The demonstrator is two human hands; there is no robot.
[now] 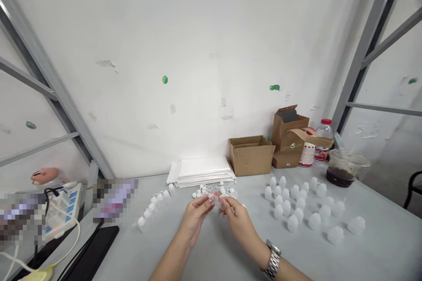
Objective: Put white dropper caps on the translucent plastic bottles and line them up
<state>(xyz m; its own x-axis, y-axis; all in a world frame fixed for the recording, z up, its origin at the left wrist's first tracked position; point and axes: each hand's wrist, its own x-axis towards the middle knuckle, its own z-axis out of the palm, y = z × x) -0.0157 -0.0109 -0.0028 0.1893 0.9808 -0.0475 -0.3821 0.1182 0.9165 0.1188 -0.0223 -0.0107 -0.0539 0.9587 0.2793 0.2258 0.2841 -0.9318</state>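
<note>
My left hand (197,214) and my right hand (236,216) meet over the middle of the table. Their fingertips pinch a small translucent white piece (216,200) between them; its exact form is partly hidden by the fingers. Just behind lies a loose heap of small white parts with thin cords (231,191). To the left stands a slanting row of small white pieces (152,207), seemingly clear below and white on top. Many frosted white dome-shaped caps (286,207) stand upright, spread over the table on the right.
A stack of white flat sheets (204,171) lies against the wall, beside an open cardboard box (252,158). Farther right are a brown carton (286,140), a red-capped bottle (325,140) and a plastic bowl of dark liquid (343,173). A power strip (70,204) and a black slab (94,252) lie left.
</note>
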